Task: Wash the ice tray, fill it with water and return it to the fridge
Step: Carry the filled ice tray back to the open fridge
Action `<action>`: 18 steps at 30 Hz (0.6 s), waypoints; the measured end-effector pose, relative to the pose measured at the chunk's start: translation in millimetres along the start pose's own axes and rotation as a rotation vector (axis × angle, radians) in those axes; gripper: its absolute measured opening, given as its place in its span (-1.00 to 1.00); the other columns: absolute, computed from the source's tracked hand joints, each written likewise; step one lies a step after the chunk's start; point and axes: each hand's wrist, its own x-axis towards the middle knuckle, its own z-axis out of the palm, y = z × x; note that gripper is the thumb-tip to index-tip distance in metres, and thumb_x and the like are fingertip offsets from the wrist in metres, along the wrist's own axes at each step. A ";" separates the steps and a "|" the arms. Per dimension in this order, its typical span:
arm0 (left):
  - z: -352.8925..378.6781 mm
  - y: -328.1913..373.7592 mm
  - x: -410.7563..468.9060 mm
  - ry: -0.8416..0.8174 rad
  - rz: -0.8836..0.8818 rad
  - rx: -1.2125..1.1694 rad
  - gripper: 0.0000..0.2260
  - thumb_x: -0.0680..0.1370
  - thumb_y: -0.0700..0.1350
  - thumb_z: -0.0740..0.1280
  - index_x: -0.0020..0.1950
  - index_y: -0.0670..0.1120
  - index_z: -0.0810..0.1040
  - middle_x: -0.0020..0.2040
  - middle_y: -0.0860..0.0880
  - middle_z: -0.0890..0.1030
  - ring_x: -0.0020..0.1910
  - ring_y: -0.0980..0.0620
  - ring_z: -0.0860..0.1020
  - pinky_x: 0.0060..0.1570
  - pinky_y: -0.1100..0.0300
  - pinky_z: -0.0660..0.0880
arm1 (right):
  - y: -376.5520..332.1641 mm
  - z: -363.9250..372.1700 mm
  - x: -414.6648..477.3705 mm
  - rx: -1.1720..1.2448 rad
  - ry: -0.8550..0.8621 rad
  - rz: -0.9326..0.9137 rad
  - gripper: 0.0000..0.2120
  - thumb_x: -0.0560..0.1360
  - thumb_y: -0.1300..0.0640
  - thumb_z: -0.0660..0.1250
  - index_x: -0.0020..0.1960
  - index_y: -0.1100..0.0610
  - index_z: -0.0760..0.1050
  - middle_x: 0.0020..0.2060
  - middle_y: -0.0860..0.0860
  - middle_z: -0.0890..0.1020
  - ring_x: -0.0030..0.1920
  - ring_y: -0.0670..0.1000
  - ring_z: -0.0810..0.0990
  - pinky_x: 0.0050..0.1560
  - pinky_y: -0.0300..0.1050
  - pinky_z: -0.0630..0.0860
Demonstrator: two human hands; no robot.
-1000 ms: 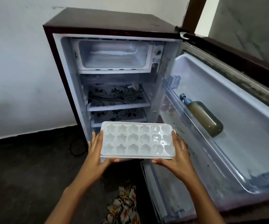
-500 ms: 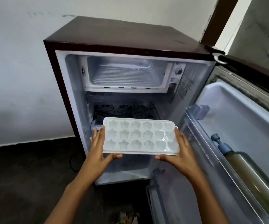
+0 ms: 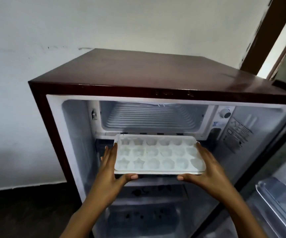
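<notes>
— Ice tray (image 3: 159, 153): how many?
— One, white, with eighteen moulds in three rows of six: stars, flowers, hearts. It is held level in front of the open fridge (image 3: 138, 74), its far edge just under the freezer compartment (image 3: 152, 117).
— Hands?
— Two. The left hand (image 3: 111, 167) grips the tray's left end and the right hand (image 3: 209, 169) its right end. On each, the fingers lie pressed together along the side and the thumb hooks the near edge.
— Any writing?
— One dial (image 3: 225, 113), one small sticker (image 3: 220, 125) below it, and one label (image 3: 238, 133) on the right inner wall. The print on both is too blurred to read.
</notes>
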 end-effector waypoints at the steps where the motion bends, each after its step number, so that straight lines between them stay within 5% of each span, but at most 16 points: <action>1: 0.9 -1.8 9.7 0.007 0.015 -0.011 0.01 0.05 0.56 0.24 0.38 0.26 -0.08 0.46 0.26 0.00 0.45 0.29 -0.16 0.29 0.54 -0.16 | -0.4 1.1 9.9 0.018 -0.002 -0.011 0.32 -0.12 -0.48 0.45 0.50 0.06 0.14 0.43 -0.03 0.28 0.41 0.02 0.29 0.40 -0.08 0.23; 5: 3.2 -8.2 42.4 0.030 0.043 0.000 0.07 0.05 0.56 0.24 0.44 0.20 -0.06 0.46 0.24 0.00 0.45 0.29 -0.15 0.43 0.27 -0.02 | 6.2 5.1 44.8 0.065 -0.025 -0.020 0.07 0.14 0.02 0.62 0.50 0.05 0.12 0.45 0.00 0.27 0.40 0.03 0.30 0.31 -0.17 0.26; 11: 7.3 -9.4 84.0 0.070 0.044 0.059 -0.15 0.39 0.00 0.48 0.51 0.03 0.02 0.52 0.02 0.08 0.52 0.04 -0.02 0.45 0.14 0.03 | 5.6 5.2 86.4 0.210 -0.045 -0.067 -0.14 0.18 0.15 0.61 0.36 -0.10 0.27 0.15 -0.14 0.44 0.08 -0.15 0.45 -0.08 -0.48 0.36; 15: 5.5 -13.4 110.4 0.070 0.042 0.107 -0.19 0.39 0.05 0.48 0.51 -0.02 0.10 0.50 -0.07 0.19 0.49 -0.01 0.11 0.33 0.34 0.07 | 6.9 8.2 109.7 0.253 -0.077 -0.073 -0.30 0.24 0.15 0.58 0.23 -0.15 0.30 0.05 -0.23 0.47 0.00 -0.25 0.44 -0.24 -0.67 0.32; 18: 2.0 -16.3 126.1 0.045 0.019 0.108 -0.22 0.40 -0.02 0.48 0.51 -0.02 0.13 0.47 -0.05 0.25 0.44 -0.02 0.22 0.30 0.31 0.17 | 7.0 12.3 124.4 0.274 -0.104 -0.067 -0.32 0.28 0.20 0.55 0.21 -0.14 0.24 -0.05 -0.33 0.39 -0.01 -0.25 0.38 -0.27 -0.70 0.28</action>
